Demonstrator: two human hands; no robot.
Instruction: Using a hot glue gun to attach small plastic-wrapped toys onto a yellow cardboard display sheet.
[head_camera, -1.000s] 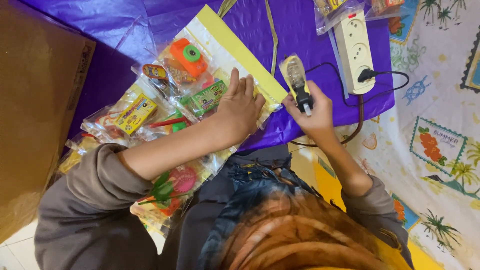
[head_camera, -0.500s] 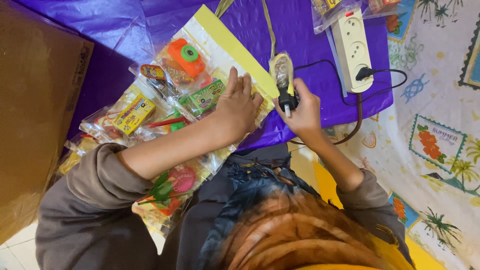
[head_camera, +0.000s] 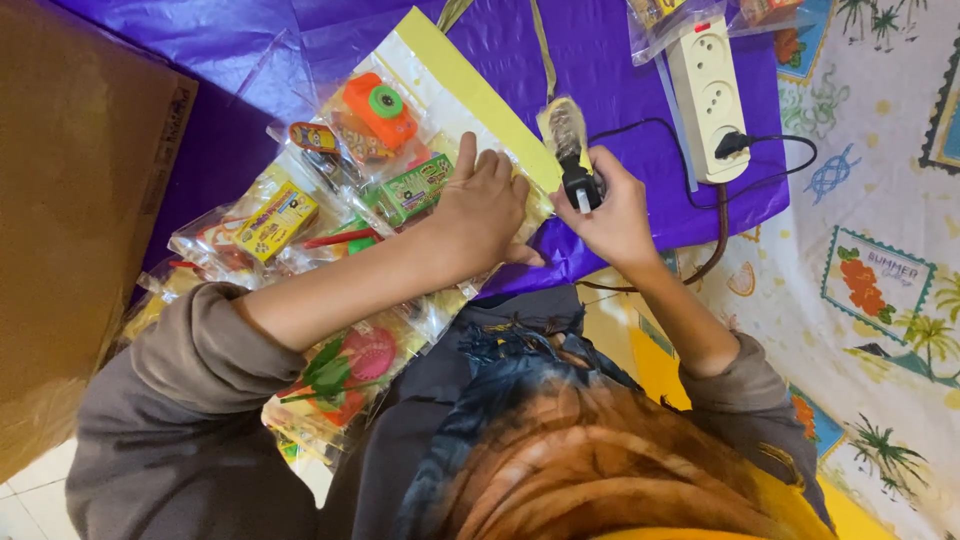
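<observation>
Left hand (head_camera: 483, 212) pressed flat, fingers released and spread, on a clear packet with a yellow strip (head_camera: 455, 95) lying on the purple sheet (head_camera: 620, 70) over the desk. Right hand (head_camera: 612, 208), at 3 o'clock of the left and just beside it, fingers clenched round a small black-handled tool (head_camera: 573, 160), its pale wide head resting on the yellow strip at 12 o'clock of the hand. Inside the packet, at 11 o'clock of the left hand: an orange toy camera (head_camera: 378, 108) and a green box (head_camera: 415, 188). More clear toy packets (head_camera: 262, 222) fanned out at 9 o'clock and down toward 7 o'clock. White power strip (head_camera: 706, 92) at 1 o'clock of the right hand, a black plug (head_camera: 733, 146) in its near socket. Brown cardboard (head_camera: 80, 220) far out at 9 o'clock.
</observation>
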